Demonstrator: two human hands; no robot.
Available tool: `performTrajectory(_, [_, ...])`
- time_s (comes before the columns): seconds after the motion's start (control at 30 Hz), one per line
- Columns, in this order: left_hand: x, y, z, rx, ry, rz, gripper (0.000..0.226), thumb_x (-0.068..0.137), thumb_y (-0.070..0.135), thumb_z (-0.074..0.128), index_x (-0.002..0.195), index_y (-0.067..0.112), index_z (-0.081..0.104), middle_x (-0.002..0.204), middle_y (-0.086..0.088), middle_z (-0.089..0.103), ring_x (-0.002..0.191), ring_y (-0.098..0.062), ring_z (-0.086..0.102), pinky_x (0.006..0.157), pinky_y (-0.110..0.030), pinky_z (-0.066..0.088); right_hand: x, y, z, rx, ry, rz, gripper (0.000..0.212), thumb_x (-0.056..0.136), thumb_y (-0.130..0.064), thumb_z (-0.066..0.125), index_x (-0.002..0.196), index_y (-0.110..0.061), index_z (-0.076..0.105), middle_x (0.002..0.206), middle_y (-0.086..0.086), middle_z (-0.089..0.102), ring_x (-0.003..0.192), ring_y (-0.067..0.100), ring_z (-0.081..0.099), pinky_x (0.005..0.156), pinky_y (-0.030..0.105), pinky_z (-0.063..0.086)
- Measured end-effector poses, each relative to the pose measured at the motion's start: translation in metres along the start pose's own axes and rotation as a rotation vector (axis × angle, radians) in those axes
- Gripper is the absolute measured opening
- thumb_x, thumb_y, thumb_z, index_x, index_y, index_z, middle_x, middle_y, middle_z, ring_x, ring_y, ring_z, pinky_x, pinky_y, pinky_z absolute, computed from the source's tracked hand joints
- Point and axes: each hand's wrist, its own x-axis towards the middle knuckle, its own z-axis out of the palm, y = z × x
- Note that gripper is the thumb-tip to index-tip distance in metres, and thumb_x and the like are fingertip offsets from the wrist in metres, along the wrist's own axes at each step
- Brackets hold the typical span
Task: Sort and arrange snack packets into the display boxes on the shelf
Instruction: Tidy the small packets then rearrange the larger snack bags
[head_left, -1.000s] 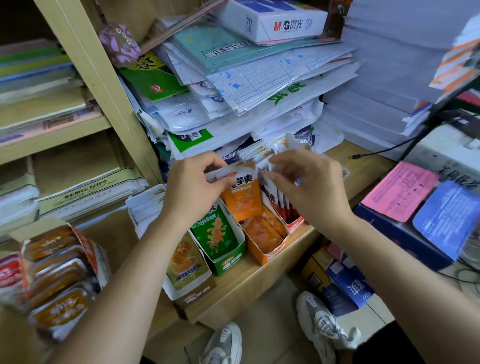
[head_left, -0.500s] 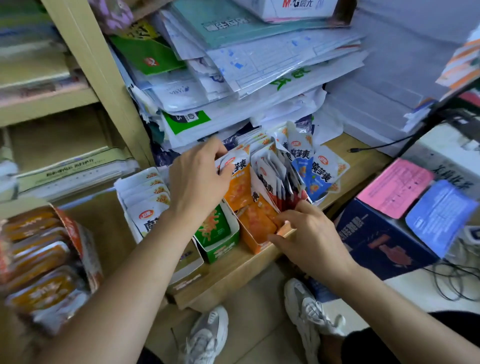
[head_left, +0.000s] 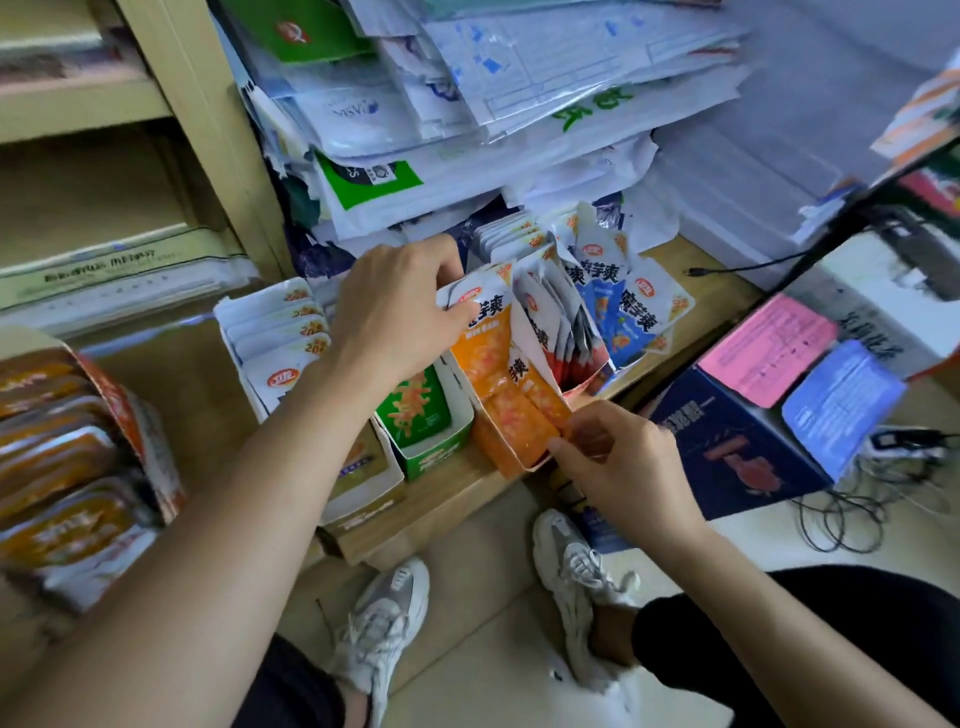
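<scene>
On the wooden shelf (head_left: 447, 499) stands a row of open display boxes. My left hand (head_left: 400, 312) grips the white top of an upright orange snack packet (head_left: 483, 332) in the orange display box (head_left: 498, 452). My right hand (head_left: 618, 467) pinches the front right corner of that orange box at the shelf edge. To the left stand a green box (head_left: 431, 447) with a green packet and a white box (head_left: 249, 332) of white packets. On the right, red packets (head_left: 566, 343) and blue packets (head_left: 628, 317) stand in their boxes.
A sagging pile of paper and plastic sleeves (head_left: 467, 130) overhangs the boxes. An open carton of orange snack trays (head_left: 67, 457) sits at the left. A dark blue box (head_left: 737, 441) with pink and blue leaflets stands right, cables (head_left: 872, 499) beside it. My shoes (head_left: 571, 566) are on the floor below.
My right hand came down from the packet tops to the orange box's front corner. My left hand stayed on the orange packet. The view tilted downward.
</scene>
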Motion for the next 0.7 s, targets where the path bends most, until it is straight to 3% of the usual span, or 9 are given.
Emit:
performTrajectory(0.1, [-0.012, 0.011, -0.001, -0.061, -0.031, 0.022, 0.022, 0.08, 0.033, 0.081, 0.076, 0.025, 0.061, 0.074, 0.009, 0.066, 0.073, -0.022, 0.063, 0.064, -0.037, 0.05, -0.021, 0.005, -0.004, 0.143, 0.042, 0.099, 0.014, 0.083, -0.027, 0.081, 0.091, -0.023, 0.07, 0.083, -0.017, 0.068, 0.077, -0.008, 0.064, 0.063, 0.007, 0.047])
performTrajectory(0.27, [-0.038, 0.032, -0.001, -0.2, 0.015, 0.068, 0.026, 0.08, 0.029, 0.081, 0.071, 0.028, 0.057, 0.066, 0.015, 0.059, 0.06, -0.009, 0.055, 0.057, -0.029, 0.043, -0.053, 0.013, 0.006, 0.315, 0.165, 0.208, 0.023, 0.077, -0.017, 0.085, 0.094, -0.022, 0.071, 0.091, -0.017, 0.07, 0.081, -0.004, 0.065, 0.068, 0.01, 0.051])
performTrajectory(0.37, [-0.051, 0.043, 0.0, -0.202, 0.041, 0.151, 0.022, 0.08, 0.028, 0.079, 0.07, 0.021, 0.06, 0.068, 0.01, 0.064, 0.06, -0.016, 0.056, 0.056, -0.031, 0.043, -0.065, 0.012, 0.013, 0.356, 0.202, 0.255, 0.028, 0.082, -0.013, 0.081, 0.098, -0.033, 0.07, 0.088, -0.025, 0.069, 0.082, -0.007, 0.066, 0.069, 0.011, 0.052])
performTrajectory(0.47, [-0.059, 0.054, 0.006, -0.144, 0.083, 0.227, 0.022, 0.08, 0.027, 0.078, 0.07, 0.015, 0.063, 0.066, 0.006, 0.064, 0.059, -0.021, 0.054, 0.059, -0.03, 0.039, -0.075, 0.013, 0.018, 0.41, 0.24, 0.326, 0.028, 0.085, -0.013, 0.078, 0.107, -0.029, 0.069, 0.089, -0.027, 0.067, 0.079, -0.004, 0.068, 0.069, 0.02, 0.058])
performTrajectory(0.6, [-0.061, 0.057, 0.015, -0.128, 0.089, 0.276, 0.024, 0.081, 0.029, 0.077, 0.069, 0.014, 0.063, 0.068, 0.003, 0.067, 0.061, -0.029, 0.058, 0.057, -0.037, 0.047, -0.062, 0.028, 0.021, 0.373, 0.354, 0.491, 0.035, 0.075, -0.023, 0.086, 0.1, -0.021, 0.061, 0.083, -0.013, 0.066, 0.078, 0.006, 0.065, 0.067, 0.027, 0.056])
performTrajectory(0.7, [-0.061, 0.056, 0.019, -0.121, 0.084, 0.307, 0.025, 0.081, 0.027, 0.079, 0.07, 0.013, 0.062, 0.07, 0.003, 0.068, 0.061, -0.029, 0.059, 0.058, -0.038, 0.048, -0.047, 0.038, 0.02, 0.272, 0.299, 0.486, 0.02, 0.075, -0.014, 0.082, 0.082, -0.024, 0.066, 0.077, -0.011, 0.066, 0.074, 0.009, 0.063, 0.063, 0.027, 0.053])
